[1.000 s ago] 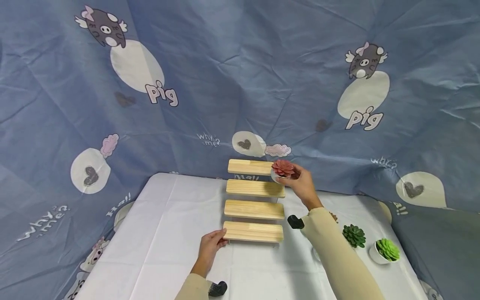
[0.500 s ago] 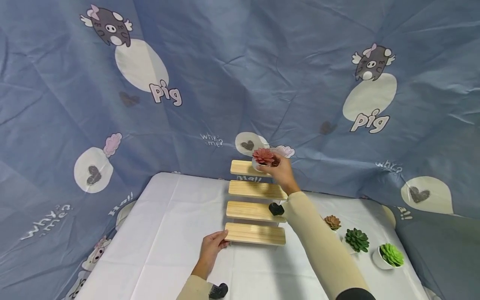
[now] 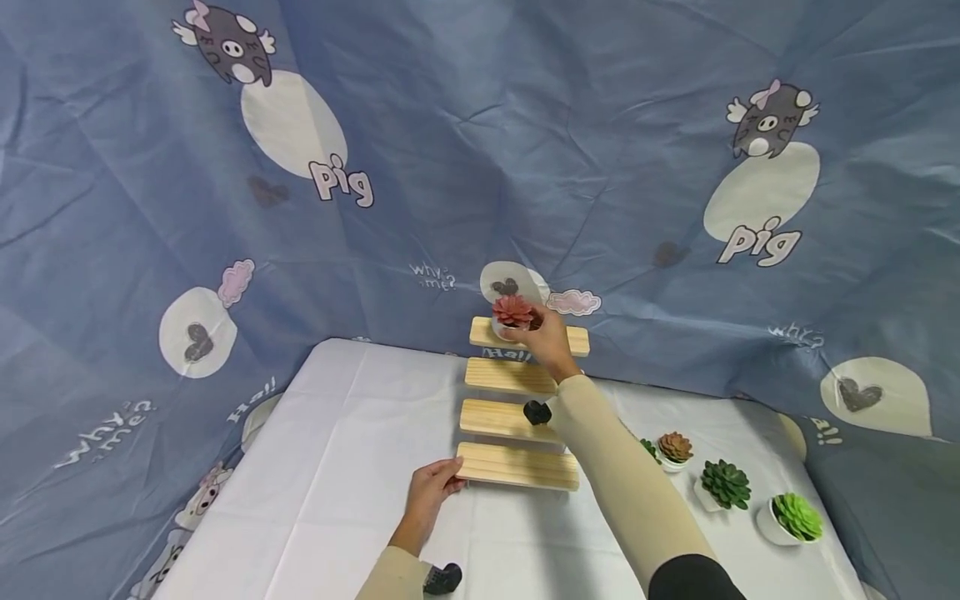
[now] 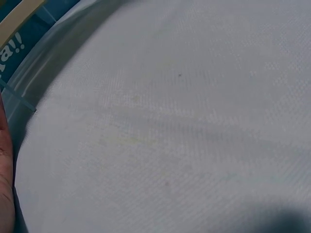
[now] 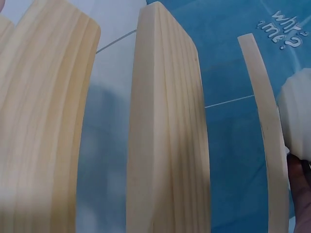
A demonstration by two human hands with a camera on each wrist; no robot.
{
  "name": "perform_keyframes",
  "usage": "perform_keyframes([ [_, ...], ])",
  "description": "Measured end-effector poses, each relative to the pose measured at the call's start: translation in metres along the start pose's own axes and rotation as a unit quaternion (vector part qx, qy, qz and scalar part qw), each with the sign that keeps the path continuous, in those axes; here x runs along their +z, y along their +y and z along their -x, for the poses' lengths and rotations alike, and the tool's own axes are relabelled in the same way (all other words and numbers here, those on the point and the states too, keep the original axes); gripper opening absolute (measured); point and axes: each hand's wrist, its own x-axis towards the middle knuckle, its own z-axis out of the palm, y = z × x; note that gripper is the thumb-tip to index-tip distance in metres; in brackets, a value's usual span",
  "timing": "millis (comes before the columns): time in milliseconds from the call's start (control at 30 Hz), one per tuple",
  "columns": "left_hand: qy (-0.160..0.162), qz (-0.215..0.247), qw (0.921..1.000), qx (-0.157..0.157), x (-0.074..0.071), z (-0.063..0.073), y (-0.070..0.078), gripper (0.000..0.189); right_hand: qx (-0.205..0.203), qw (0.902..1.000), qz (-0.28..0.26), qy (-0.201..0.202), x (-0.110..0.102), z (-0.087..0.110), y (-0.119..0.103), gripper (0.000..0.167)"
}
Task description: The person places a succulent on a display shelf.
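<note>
A red potted succulent (image 3: 513, 311) in a small white pot (image 5: 297, 114) is at the left part of the top plank (image 3: 577, 340) of a tiered wooden shelf. My right hand (image 3: 547, 340) grips this pot from its right side. In the right wrist view the pot is right against the plank's edge; whether its base rests fully on the wood cannot be told. Down at the lowest plank (image 3: 517, 467), my left hand (image 3: 431, 493) holds the left end, thumb at the top edge. Only a strip of the left hand (image 4: 6, 179) enters the left wrist view.
On the white table (image 3: 360, 467), right of the shelf, stand a brown succulent (image 3: 675, 448), a dark green one (image 3: 725, 485) and a bright green one (image 3: 797, 517). Another green plant (image 3: 649, 450) is partly behind the right sleeve. A blue printed cloth (image 3: 420, 208) hangs behind.
My right hand has carried the red succulent leftward from the top plank's right end to its left part. My left hand keeps its hold on the lowest plank. The view has shifted slightly.
</note>
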Motion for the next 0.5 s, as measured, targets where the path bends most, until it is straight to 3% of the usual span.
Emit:
perform_keyframes([
  [400, -0.005, -0.005, 1.0, -0.002, 0.002, 0.003, 0.004, 0.043, -0.026, 0.9994, -0.021, -0.013, 0.003, -0.003, -0.004, 0.049],
  [500, -0.009, -0.008, 0.9999, -0.001, 0.003, 0.012, 0.015, 0.039, -0.018, 0.9994, -0.017, -0.022, 0.004, 0.001, -0.009, 0.053],
])
